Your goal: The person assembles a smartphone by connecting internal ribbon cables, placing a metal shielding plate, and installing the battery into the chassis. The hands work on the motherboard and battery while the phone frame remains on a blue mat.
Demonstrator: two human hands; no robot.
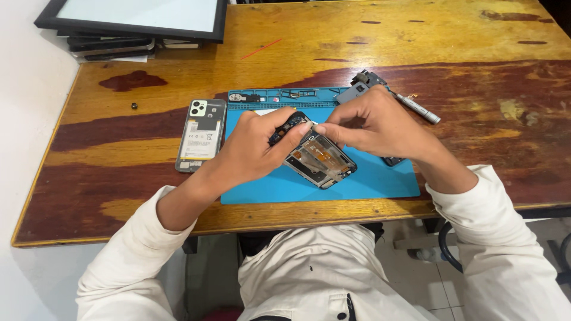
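Phone: an opened phone with its back off, dark frame, orange-brown ribbon and metal parts showing, tilted above the blue mat.
Left hand: the left hand grips the phone's far end.
Right hand: the right hand pinches a small part at the phone's top edge.
Left of mat: a back cover lying flat.
Far right: a screwdriver.
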